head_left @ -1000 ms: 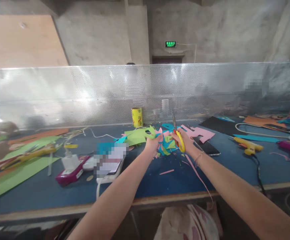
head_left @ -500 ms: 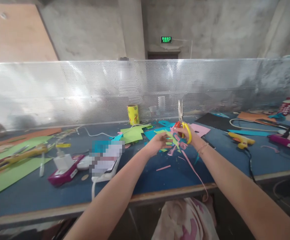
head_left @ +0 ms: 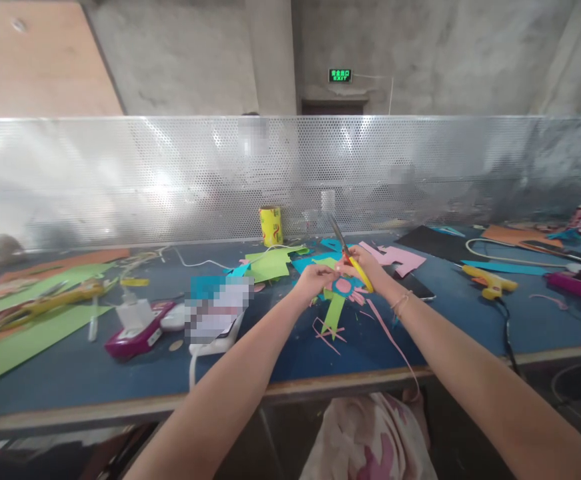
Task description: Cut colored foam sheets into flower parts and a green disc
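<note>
Over the middle of the desk, my right hand (head_left: 371, 268) is closed around scissors (head_left: 339, 235) with yellow and red handles. Their blades point up and away to the left. My left hand (head_left: 314, 280) is closed, its fingertips pinched at the top of a paper cut-out (head_left: 343, 288) of blue, pink and green pieces. The fingertips of both hands meet there, so the exact grip is partly hidden. A green paper strip (head_left: 334, 312) hangs below the cut-out. Thin pink paper scraps (head_left: 337, 348) lie just below it, and a long pink strip (head_left: 395, 343) trails over the desk edge.
Green paper (head_left: 270, 265) and pink paper (head_left: 405, 259) lie behind my hands. A yellow tape roll (head_left: 271, 227) stands by the perforated screen (head_left: 195, 180). A yellow glue gun (head_left: 490, 283) sits right; a purple power strip (head_left: 135, 340) and a white device (head_left: 215, 345) are left.
The scissors have tipped left from upright. My left hand's fingers, spread before, have closed on the paper cut-out, and its green strip now hangs down over the pink scraps.
</note>
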The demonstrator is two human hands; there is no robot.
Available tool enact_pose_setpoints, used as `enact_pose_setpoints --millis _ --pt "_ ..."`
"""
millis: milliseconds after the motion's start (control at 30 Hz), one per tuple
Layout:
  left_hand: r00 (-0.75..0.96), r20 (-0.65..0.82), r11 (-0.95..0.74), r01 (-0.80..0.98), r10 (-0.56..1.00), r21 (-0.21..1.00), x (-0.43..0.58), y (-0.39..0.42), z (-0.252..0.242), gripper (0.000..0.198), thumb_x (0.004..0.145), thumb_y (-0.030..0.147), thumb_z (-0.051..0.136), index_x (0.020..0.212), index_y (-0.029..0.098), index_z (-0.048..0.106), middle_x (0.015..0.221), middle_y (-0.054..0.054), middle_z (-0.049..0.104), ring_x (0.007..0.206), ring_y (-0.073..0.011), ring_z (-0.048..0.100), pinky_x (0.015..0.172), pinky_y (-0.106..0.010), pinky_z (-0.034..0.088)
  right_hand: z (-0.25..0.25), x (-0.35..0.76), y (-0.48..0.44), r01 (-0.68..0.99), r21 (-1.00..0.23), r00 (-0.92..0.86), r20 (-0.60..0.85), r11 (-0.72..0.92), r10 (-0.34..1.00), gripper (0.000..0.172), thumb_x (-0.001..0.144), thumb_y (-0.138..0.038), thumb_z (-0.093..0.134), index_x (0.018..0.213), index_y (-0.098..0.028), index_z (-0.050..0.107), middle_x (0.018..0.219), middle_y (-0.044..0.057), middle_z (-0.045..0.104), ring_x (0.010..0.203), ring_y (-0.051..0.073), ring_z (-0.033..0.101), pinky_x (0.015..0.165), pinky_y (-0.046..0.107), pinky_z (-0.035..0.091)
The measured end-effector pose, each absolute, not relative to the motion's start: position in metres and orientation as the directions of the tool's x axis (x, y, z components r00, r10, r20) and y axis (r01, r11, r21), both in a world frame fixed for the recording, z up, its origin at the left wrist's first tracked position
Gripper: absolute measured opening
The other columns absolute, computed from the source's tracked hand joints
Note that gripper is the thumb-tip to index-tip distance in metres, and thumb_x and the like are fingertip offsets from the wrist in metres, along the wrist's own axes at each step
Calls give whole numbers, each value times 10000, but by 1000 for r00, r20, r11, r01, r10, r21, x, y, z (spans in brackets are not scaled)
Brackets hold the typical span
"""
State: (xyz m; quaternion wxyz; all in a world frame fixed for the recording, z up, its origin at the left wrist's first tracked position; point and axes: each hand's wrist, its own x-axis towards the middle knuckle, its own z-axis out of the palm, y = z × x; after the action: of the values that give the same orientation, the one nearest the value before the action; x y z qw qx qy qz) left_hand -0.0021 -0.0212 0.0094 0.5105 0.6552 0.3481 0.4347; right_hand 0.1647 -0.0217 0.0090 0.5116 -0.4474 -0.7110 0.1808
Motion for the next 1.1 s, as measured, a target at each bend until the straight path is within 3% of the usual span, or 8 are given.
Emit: enact_pose_setpoints --millis 200,567,767,1100 --pt "243 265 -257 -65 933 964 -6 -8 8 214 516 335 730 565 143 647 518 12 552 497 -75 424 493 -223 319 12 172 -23 442 -721 -6 593 534 805 357 616 -432 655 775 -209 425 696 17 614 645 167 594 622 315 466" --pt "286 316 -308 -74 905 949 -3 -5 3 104 551 261 704 572 164 675 664 -31 655 677 -145 565 706 -287 414 10 163 -24 355 -714 -50 630 604 775 367 609 -368 672 796 -208 400 714 10 614 643 163 597 634 336 480" --pt "309 309 -286 -117 900 951 -3 -4 2 83 558 229 694 583 155 668 661 -24 648 623 -115 541 645 -259 409 6 167 -20 329 -732 -108 599 597 794 340 622 -324 664 810 -213 403 717 1 613 662 155 598 650 321 481" --pt "326 266 -266 -44 907 963 -2 -12 7 193 574 319 700 619 141 642 488 38 492 462 -57 379 483 -214 288 13 160 -29 369 -759 -93 543 536 834 392 590 -405 684 780 -209 403 668 -23 551 597 139 555 594 305 471"
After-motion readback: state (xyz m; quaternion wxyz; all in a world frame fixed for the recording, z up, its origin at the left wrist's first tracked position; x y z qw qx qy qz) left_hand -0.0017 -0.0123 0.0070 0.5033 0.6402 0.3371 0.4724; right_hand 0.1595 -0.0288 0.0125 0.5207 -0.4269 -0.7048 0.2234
